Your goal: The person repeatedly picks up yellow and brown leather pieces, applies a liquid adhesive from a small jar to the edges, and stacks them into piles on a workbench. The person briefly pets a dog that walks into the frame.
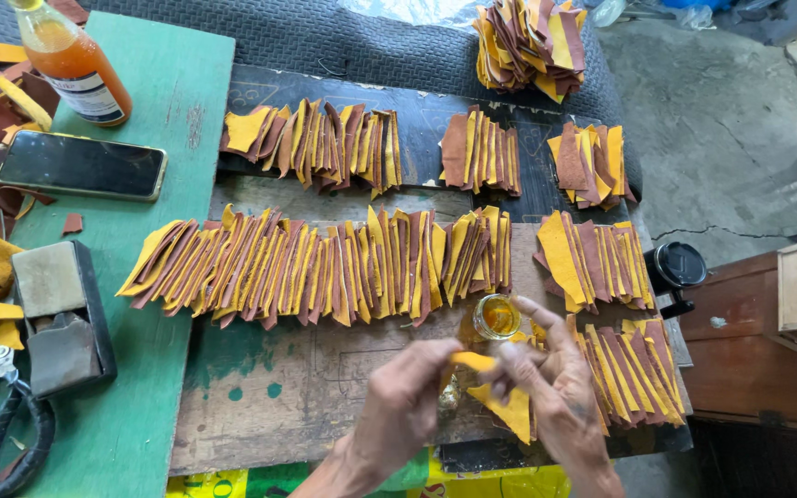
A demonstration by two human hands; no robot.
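Note:
My left hand (408, 401) and my right hand (555, 392) meet low in the middle of the view. Both pinch a small yellow leather piece (505, 406) between their fingertips. Just above them stands a small round jar of amber glue (496, 316). A long row of overlapped yellow and brown leather pieces (325, 267) lies across the wooden board (279, 397) beyond my hands. Another fanned group of pieces (634, 369) sits right beside my right hand.
More leather stacks (320, 143) lie farther back, with a heap (529, 41) at the top. On the green table (154, 304) at left are a phone (82, 166), an orange bottle (76, 65), a grey block (62, 318), scissors (2, 429) and scraps. Right: a black lid (677, 266), a wooden cabinet (758, 350).

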